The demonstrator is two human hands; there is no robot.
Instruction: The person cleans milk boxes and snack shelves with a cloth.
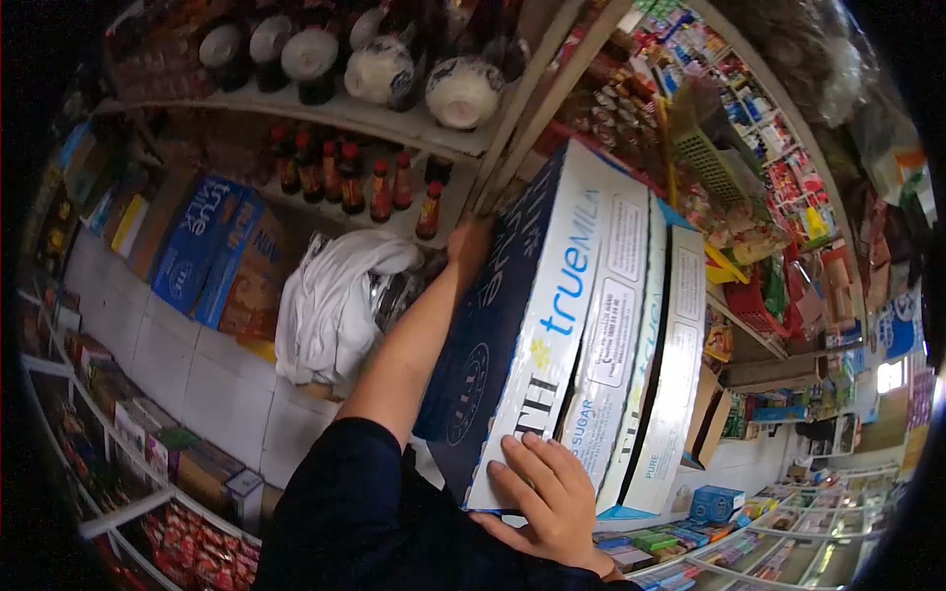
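A large TH true MILK cardboard box (567, 325) fills the middle of the head view, tilted, with a dark blue side and white printed panels. Dark gaps run between its white panels. My right hand (542, 492) grips the near end, fingers lying across the white panel and thumb at the lower edge. Reaching along the dark side, my left hand (470, 248) holds the far end; its fingers are mostly hidden by the box. Beside my left forearm lies a bundle of white plastic bags (340, 305).
Small red-capped bottles (352, 177) line a low shelf, below patterned white bowls (465, 94). Blue milk cartons (202, 246) stand on the tiled floor (212, 369) at left. A glass case with red packets (197, 542) is at lower left. Red and green baskets (764, 295) are at right.
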